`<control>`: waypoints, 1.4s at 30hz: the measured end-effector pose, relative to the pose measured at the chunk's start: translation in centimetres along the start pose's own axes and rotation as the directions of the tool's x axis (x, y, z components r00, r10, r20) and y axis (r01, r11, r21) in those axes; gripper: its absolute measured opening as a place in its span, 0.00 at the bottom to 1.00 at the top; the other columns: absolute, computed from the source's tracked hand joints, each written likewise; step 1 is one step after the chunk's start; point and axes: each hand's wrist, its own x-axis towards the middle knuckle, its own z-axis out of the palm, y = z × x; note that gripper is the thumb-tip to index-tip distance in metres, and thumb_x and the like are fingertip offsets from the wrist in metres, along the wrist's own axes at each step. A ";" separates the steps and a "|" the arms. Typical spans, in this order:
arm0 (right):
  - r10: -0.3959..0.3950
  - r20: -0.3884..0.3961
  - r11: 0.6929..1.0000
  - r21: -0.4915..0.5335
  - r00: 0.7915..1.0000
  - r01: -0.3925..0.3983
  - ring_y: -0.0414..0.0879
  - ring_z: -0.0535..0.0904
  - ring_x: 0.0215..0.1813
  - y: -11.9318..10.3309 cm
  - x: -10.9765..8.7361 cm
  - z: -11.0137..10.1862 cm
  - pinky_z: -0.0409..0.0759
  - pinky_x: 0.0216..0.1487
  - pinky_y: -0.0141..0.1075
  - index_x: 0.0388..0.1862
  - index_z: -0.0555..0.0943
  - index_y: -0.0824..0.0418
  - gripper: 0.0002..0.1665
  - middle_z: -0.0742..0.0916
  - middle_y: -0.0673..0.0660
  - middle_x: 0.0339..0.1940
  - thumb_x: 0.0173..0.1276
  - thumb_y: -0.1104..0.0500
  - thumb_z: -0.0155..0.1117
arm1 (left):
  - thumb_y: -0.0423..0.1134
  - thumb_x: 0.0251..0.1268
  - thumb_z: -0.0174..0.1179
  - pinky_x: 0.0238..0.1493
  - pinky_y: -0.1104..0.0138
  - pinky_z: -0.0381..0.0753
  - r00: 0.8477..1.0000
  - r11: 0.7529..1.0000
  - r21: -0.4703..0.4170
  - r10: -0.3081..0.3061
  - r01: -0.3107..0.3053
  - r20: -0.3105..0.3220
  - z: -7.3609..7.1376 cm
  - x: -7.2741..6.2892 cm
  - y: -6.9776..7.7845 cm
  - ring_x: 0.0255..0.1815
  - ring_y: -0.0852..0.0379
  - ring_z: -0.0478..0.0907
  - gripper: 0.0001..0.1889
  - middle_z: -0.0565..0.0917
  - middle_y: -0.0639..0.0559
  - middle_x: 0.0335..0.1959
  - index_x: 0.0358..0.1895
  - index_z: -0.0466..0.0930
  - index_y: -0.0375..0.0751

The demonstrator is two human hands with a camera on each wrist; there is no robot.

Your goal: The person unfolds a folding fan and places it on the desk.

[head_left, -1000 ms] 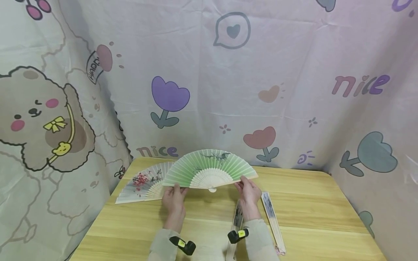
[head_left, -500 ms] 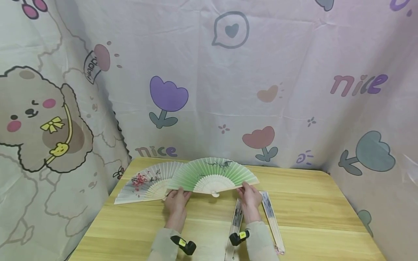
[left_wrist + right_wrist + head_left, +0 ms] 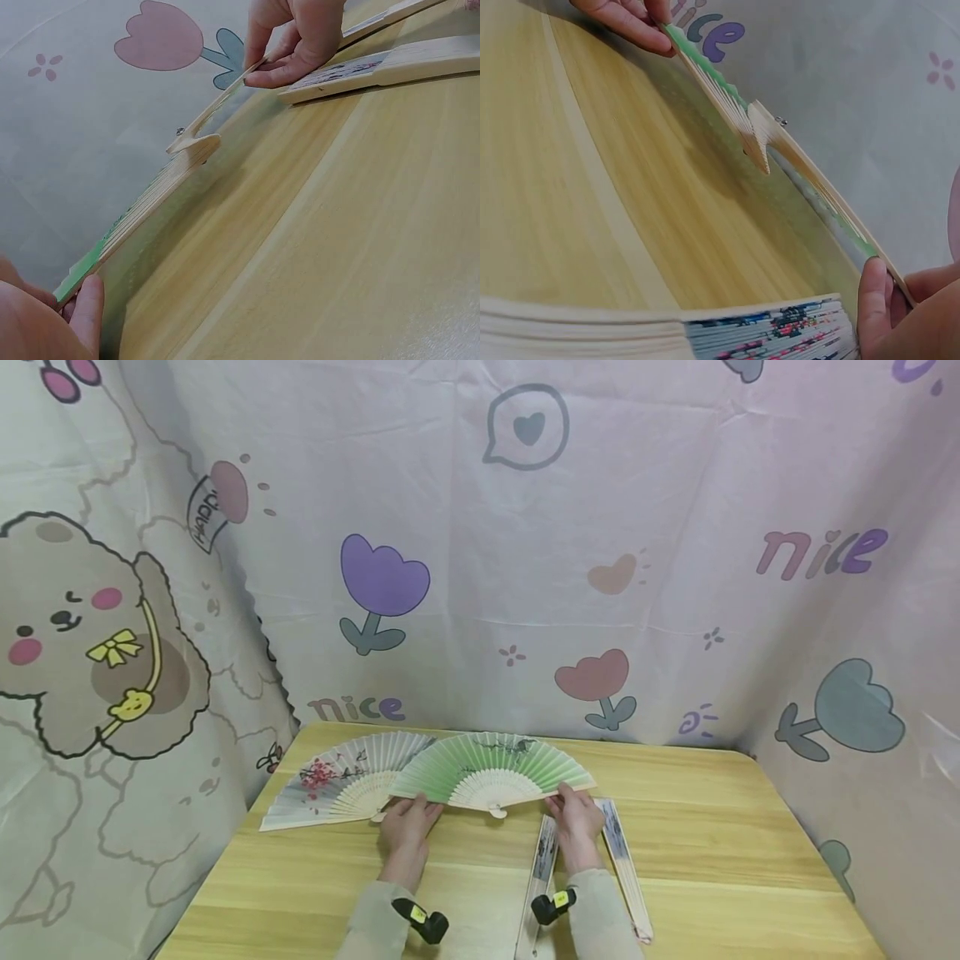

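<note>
Green fan (image 3: 494, 770), spread, grey fan (image 3: 347, 779) at its left: left hand (image 3: 407, 828) and right hand (image 3: 577, 823) pinch its ends, grip partly hidden; best held evenly taut.

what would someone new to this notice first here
Probably the green fan, held spread open above the back of the wooden table. To its left, partly behind it, a grey-white fan with red blossoms lies open. On the backdrop, the winking bear at far left and purple tulip also stand out.

matt green fan (image 3: 495, 758) with smooth wooden ribs (image 3: 493, 788), faintly glossy wood-grain table (image 3: 720, 835)
</note>
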 end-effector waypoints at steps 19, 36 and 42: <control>0.058 0.015 0.986 -0.155 0.998 -0.055 0.42 0.88 0.30 -0.9 0.1 -0.1 0.94 0.42 0.32 0.64 0.75 0.78 0.22 0.88 0.57 0.30 0.74 0.70 0.62 | 0.31 0.80 0.57 0.52 0.62 0.94 0.999 0.999 0.014 -0.040 0.040 0.036 -0.9 0.3 0.3 0.40 0.51 0.89 0.24 0.81 0.19 0.54 0.67 0.67 0.13; 0.025 -0.010 0.985 -0.170 1.000 -0.026 0.42 0.88 0.28 -1.2 0.3 -1.1 0.94 0.40 0.32 0.66 0.71 0.83 0.27 0.86 0.57 0.28 0.69 0.75 0.62 | 0.27 0.80 0.48 0.63 0.54 0.88 0.997 0.999 0.018 -0.045 0.044 0.062 -1.7 -0.2 0.7 0.66 0.29 0.80 0.25 0.73 0.15 0.66 0.72 0.61 0.12; -0.002 -0.016 0.975 -0.222 1.000 -0.002 0.42 0.88 0.29 -1.7 0.0 -1.5 0.94 0.41 0.33 0.63 0.74 0.83 0.24 0.88 0.57 0.29 0.69 0.74 0.60 | 0.29 0.82 0.48 0.61 0.58 0.90 0.997 0.998 0.037 -0.052 0.050 0.064 -1.7 -0.4 0.7 0.65 0.32 0.82 0.25 0.74 0.17 0.66 0.73 0.61 0.15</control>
